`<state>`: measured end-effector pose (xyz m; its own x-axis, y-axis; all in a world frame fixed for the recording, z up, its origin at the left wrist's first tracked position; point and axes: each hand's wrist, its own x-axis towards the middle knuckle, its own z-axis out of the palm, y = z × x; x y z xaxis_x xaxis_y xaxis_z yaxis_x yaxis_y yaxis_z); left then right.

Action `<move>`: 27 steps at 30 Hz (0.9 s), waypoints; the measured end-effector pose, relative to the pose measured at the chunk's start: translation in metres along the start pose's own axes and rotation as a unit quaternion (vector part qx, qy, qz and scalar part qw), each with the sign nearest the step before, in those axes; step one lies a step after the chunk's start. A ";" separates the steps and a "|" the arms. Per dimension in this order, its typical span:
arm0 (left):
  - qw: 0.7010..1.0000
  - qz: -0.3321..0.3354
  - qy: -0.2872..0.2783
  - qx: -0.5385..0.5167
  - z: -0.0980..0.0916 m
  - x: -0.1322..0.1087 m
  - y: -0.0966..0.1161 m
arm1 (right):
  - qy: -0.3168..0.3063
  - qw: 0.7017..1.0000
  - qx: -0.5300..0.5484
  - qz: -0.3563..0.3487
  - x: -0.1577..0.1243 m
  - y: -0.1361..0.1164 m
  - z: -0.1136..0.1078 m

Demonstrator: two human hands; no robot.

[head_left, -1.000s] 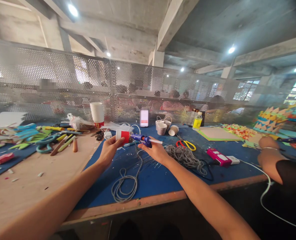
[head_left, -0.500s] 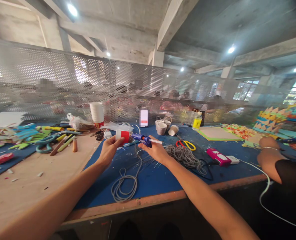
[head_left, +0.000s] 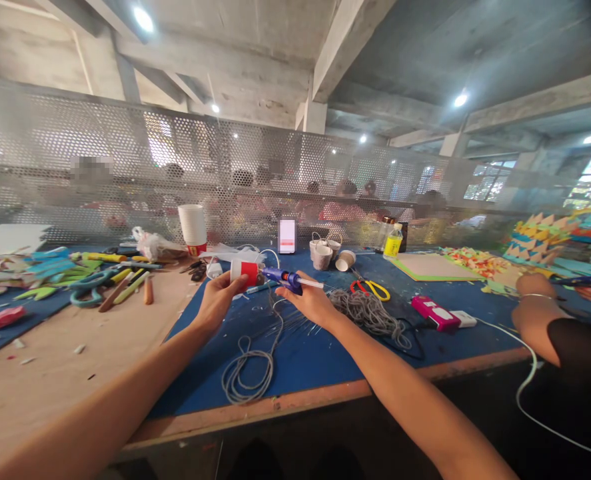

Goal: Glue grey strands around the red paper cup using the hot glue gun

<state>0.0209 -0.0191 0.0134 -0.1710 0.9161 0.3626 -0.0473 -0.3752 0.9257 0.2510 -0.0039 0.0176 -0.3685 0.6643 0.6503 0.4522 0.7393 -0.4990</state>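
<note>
My left hand (head_left: pixel 218 298) grips a red and white paper cup (head_left: pixel 244 273), lying on its side above the blue mat (head_left: pixel 305 353). My right hand (head_left: pixel 311 302) is closed on a blue glue gun (head_left: pixel 284 278) whose nozzle points left and meets the cup's base. A white glue stick juts from the gun's back. Grey cord (head_left: pixel 248 370) trails from the cup area down into a loose coil near the table's front edge.
Yellow-handled scissors (head_left: pixel 370 287), a grey cord heap (head_left: pixel 368 312), small wrapped cups (head_left: pixel 324 255), a phone (head_left: pixel 287 236), a stack of cups (head_left: pixel 193 227) and a yellow bottle (head_left: pixel 393 243) surround the hands. Coloured foam pieces and tools (head_left: pixel 65 277) lie left. Another person's arm (head_left: pixel 538 313) rests at the right.
</note>
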 end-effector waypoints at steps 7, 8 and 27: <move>1.000 0.001 0.002 0.002 0.000 -0.001 0.000 | 0.004 1.000 -0.013 -0.003 0.000 0.001 0.001; 1.000 0.002 0.002 0.003 0.000 -0.001 0.000 | 0.005 1.000 -0.013 -0.004 0.000 0.001 0.001; 1.000 -0.006 -0.003 0.000 0.000 -0.001 0.000 | 0.006 1.000 -0.024 0.007 0.000 0.003 0.001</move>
<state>0.0211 -0.0201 0.0134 -0.1646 0.9212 0.3527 -0.0484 -0.3646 0.9299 0.2516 -0.0021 0.0155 -0.3523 0.6736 0.6497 0.4955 0.7232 -0.4811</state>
